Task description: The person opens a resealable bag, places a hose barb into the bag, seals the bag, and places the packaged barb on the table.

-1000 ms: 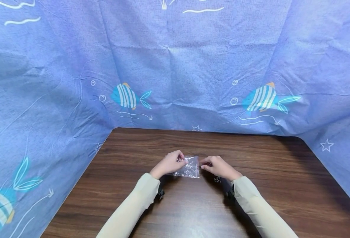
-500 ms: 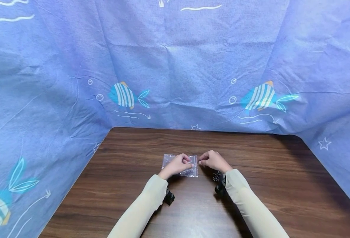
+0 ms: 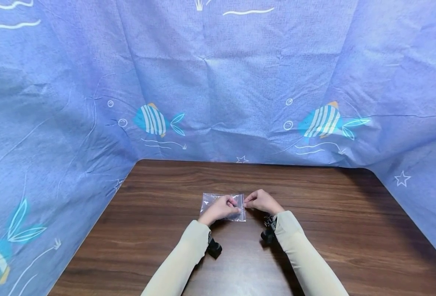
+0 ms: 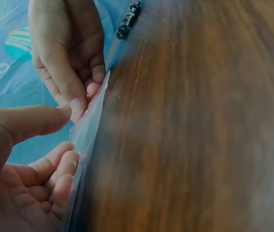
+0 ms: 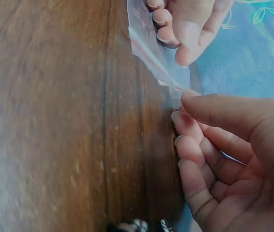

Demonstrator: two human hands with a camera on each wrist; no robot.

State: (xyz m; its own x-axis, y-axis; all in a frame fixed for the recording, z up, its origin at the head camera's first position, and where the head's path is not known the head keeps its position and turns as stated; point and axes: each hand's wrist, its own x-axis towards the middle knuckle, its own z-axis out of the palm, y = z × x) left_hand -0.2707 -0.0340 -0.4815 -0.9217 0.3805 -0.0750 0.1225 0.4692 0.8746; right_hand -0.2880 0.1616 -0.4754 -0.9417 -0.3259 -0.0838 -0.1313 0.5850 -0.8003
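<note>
A clear zip bag with a red line along its mouth lies flat on the wooden table, mouth towards the right. My left hand rests over the bag near the mouth. In the left wrist view its thumb stands apart from the loosely bent fingers, which touch the plastic. At the mouth's edge, my right hand pinches the lip of the bag between thumb and forefinger; its other fingers are bent below. The bag's middle is hidden under the left hand.
A small pile of dark, shiny little pieces lies on the table by the right wrist, partly covered by its black wrist camera. The brown table ends at a blue fish-patterned cloth behind and at the sides.
My right hand has moved left to the bag's mouth and taken hold of its edge. My left hand has shifted right over the bag, towards the mouth.
</note>
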